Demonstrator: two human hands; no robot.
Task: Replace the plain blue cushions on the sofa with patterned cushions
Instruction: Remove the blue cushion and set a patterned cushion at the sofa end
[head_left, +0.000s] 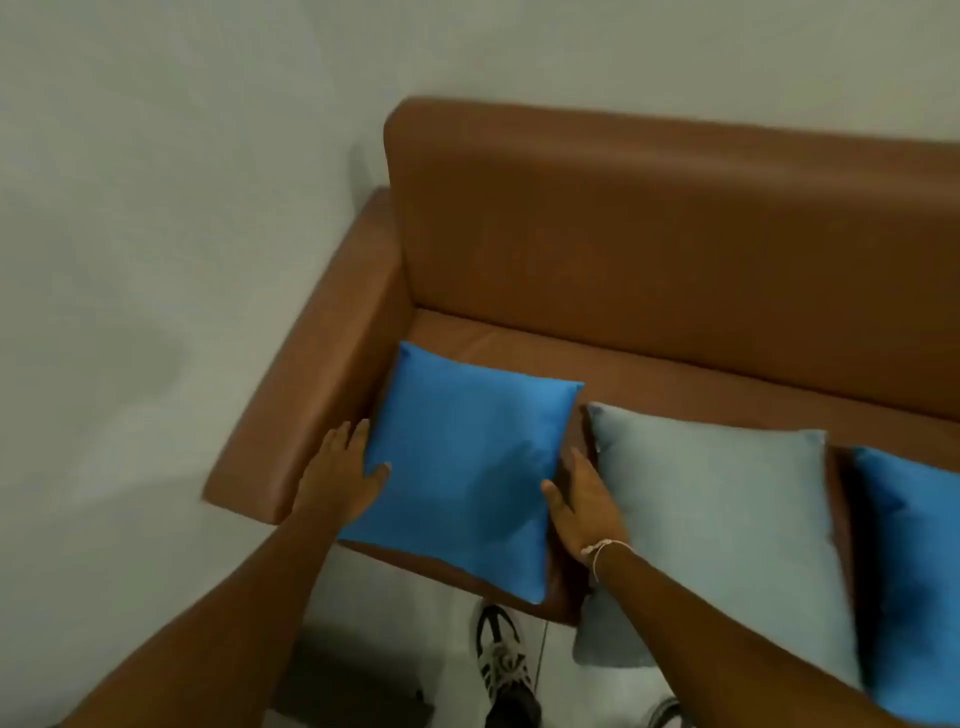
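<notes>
A plain bright blue cushion (462, 462) lies flat on the seat of a brown leather sofa (649, 234), close to its left armrest. My left hand (345, 470) presses against the cushion's left edge, thumb on top. My right hand (582, 501) clasps its right edge, thumb on the top face. To its right lies a pale grey-blue cushion (722, 535), its front corner hanging over the seat edge. A second bright blue cushion (909, 571) sits at the far right, cut off by the frame. No patterned cushion is in view.
The sofa's left armrest (306, 415) stands right beside my left hand, with a pale wall behind it. My shoe (501, 665) rests on the light floor just below the seat's front edge. A dark object (358, 691) lies on the floor at the bottom.
</notes>
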